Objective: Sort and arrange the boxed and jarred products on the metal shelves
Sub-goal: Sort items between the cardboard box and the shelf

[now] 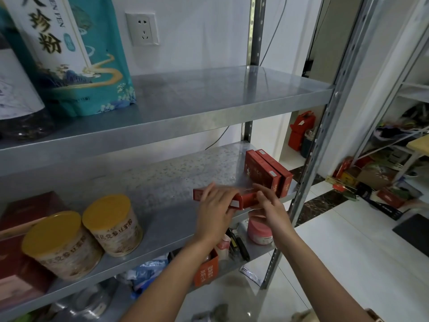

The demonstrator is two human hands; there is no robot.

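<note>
Left of the grip, two tins (83, 235) with yellow lids stand together on the middle shelf (162, 182). The left hand (216, 210) lies flat on a small red box (241, 201), and the right hand (269, 205) pinches its other end. I think both hands steady it to line it up. The box lies long-ways, left to right. Just right of the grip, two red boxes (267, 173) stand on edge, pointing back.

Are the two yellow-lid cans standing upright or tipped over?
Upright: both cans stand on their bases on the middle shelf, yellow lids on top.
</note>
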